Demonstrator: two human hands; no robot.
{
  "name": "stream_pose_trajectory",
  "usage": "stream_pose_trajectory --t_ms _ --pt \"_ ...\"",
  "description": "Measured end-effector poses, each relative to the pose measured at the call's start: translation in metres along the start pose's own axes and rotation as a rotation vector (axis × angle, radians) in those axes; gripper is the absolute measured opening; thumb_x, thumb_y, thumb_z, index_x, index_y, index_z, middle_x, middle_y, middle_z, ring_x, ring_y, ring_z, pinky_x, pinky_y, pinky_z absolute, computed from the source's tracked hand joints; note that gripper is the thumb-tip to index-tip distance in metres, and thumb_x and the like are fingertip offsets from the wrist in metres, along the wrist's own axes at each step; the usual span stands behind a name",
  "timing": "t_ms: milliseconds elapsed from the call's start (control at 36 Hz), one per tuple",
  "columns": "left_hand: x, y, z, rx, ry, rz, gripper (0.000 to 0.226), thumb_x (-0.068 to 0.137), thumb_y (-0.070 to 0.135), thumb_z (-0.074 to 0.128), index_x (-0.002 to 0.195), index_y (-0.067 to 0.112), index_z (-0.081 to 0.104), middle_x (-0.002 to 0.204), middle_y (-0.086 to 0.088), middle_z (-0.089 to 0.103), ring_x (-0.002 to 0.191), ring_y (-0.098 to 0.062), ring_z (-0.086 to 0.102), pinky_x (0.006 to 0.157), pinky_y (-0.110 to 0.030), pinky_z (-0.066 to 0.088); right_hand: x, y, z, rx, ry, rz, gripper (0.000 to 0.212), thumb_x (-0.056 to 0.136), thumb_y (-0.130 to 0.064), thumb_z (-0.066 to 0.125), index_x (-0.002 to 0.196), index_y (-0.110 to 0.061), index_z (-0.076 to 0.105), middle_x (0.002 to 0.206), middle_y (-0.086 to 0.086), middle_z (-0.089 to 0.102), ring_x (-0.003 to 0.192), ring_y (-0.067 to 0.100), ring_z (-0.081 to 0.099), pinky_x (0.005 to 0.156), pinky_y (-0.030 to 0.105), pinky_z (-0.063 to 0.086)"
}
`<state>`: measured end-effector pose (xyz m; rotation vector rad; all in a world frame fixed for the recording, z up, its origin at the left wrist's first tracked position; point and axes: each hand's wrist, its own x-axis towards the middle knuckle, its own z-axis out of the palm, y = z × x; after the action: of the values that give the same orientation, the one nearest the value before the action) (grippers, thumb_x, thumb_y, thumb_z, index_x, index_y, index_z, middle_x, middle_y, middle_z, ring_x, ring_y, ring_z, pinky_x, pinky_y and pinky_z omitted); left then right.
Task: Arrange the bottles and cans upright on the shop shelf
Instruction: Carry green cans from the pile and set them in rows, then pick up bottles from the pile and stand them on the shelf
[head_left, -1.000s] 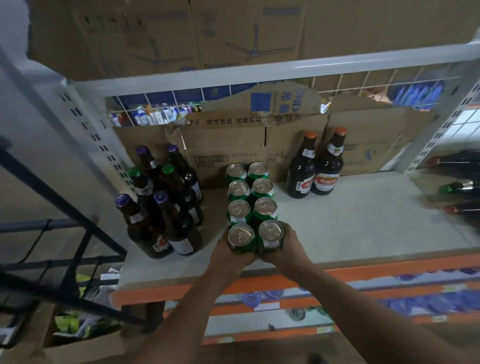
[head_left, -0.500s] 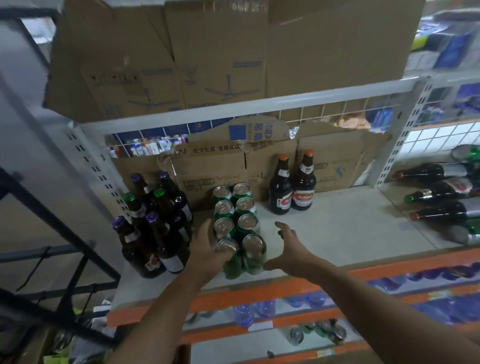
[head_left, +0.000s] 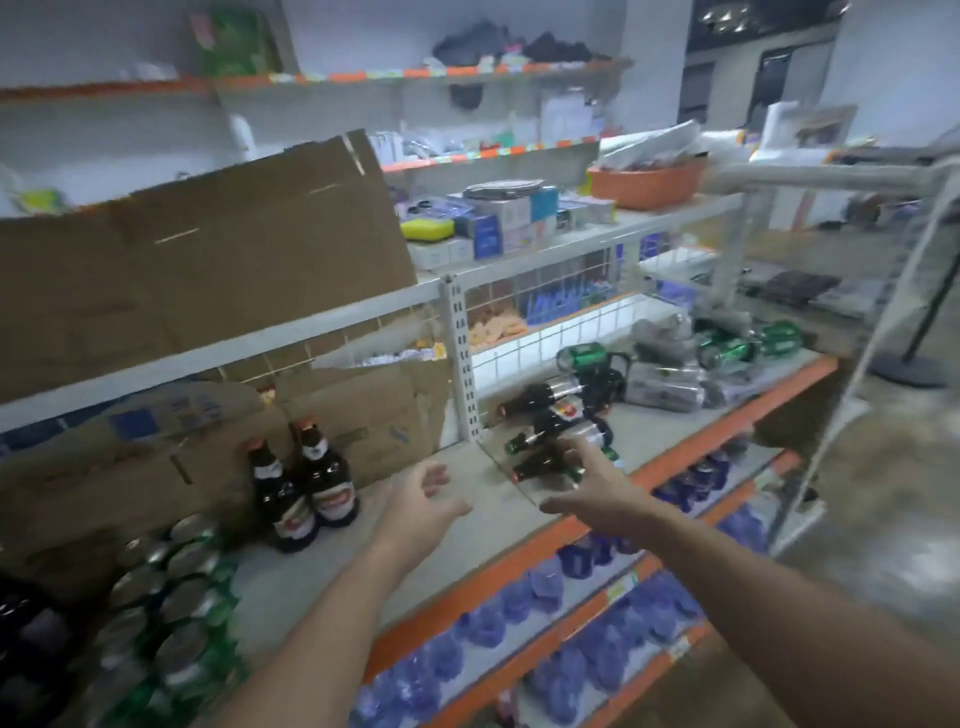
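Several dark glass bottles (head_left: 550, 431) lie on their sides on the grey shelf (head_left: 467, 525), just right of the upright post. My right hand (head_left: 587, 483) reaches over them with fingers spread, holding nothing. My left hand (head_left: 421, 499) hovers open above the bare shelf to their left. Two brown bottles with orange caps (head_left: 306, 483) stand upright by the cardboard. Green cans (head_left: 166, 597) stand in two rows at the lower left. More green cans (head_left: 737, 343) and grey wrapped packs (head_left: 665, 384) lie further right.
Cardboard boxes (head_left: 208, 270) back the shelf and fill the tier above. A white slotted post (head_left: 460, 364) and wire grid divide the shelf. Blue-capped water bottles (head_left: 545, 587) fill the orange-edged tiers below. The floor and a stand base are at the right.
Both hands let go of the front cans and moved right. My view swung right, bringing the lying bottles to the centre, with my right hand now over them.
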<state>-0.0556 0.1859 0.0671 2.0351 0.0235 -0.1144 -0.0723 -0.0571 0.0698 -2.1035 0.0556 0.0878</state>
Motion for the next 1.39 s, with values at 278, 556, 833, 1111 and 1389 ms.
stream_pose_trajectory --t_ms 278,556,833,1111,1389 --pt "0.033 0.033 0.129 0.063 -0.115 -0.084 0.061 0.078 0.014 0.08 0.134 0.01 0.055 0.114 -0.008 0.061 0.103 -0.022 0.061 0.093 -0.036 0.053 0.011 0.071 -0.101 -0.021 0.01 0.088 0.081 0.083 -0.007 0.078 0.151 -0.021 0.036 0.146 0.007 0.042 0.084 0.026 0.072 0.064 0.035 0.06" --pt "0.115 -0.008 0.172 -0.117 -0.045 -0.416 0.035 0.077 0.044 0.073 0.092 0.013 0.065 0.08 -0.005 0.064 0.076 -0.026 0.063 0.067 -0.03 0.045 0.121 0.088 -0.097 -0.254 -0.112 -0.018 0.071 0.09 -0.015 0.074 0.15 -0.026 0.039 0.152 0.006 0.047 0.096 0.016 0.065 0.069 0.015 0.051" --pt "0.207 -0.041 0.207 -0.493 0.014 -0.653 0.035 0.092 0.046 0.068 0.107 0.013 0.071 0.095 -0.008 0.079 0.092 -0.027 0.074 0.086 -0.037 0.06 0.257 0.086 -0.089 -0.455 -0.253 -0.082 0.062 0.086 -0.014 0.073 0.144 -0.022 0.051 0.13 0.001 0.058 0.093 0.016 0.056 0.069 0.022 0.047" --pt "0.28 -0.099 0.258 -0.694 0.245 -0.777 0.103 0.043 0.071 0.09 0.13 0.022 0.064 0.11 -0.005 0.077 0.098 -0.031 0.075 0.09 -0.049 0.06 0.363 0.093 -0.065 -0.773 -0.575 -0.223 0.043 0.089 -0.017 0.065 0.13 -0.027 0.056 0.12 0.002 0.062 0.102 0.022 0.063 0.087 0.045 0.059" --pt "0.289 -0.018 0.268 -0.851 0.457 -0.835 0.059 0.072 0.038 0.091 0.121 0.016 0.066 0.106 -0.011 0.077 0.092 -0.03 0.074 0.066 -0.036 0.063 0.417 0.097 -0.057 -1.035 -0.78 -0.508 0.033 0.078 -0.05 0.064 0.104 -0.03 0.056 0.105 -0.003 0.061 0.098 0.019 0.054 0.09 0.045 0.054"
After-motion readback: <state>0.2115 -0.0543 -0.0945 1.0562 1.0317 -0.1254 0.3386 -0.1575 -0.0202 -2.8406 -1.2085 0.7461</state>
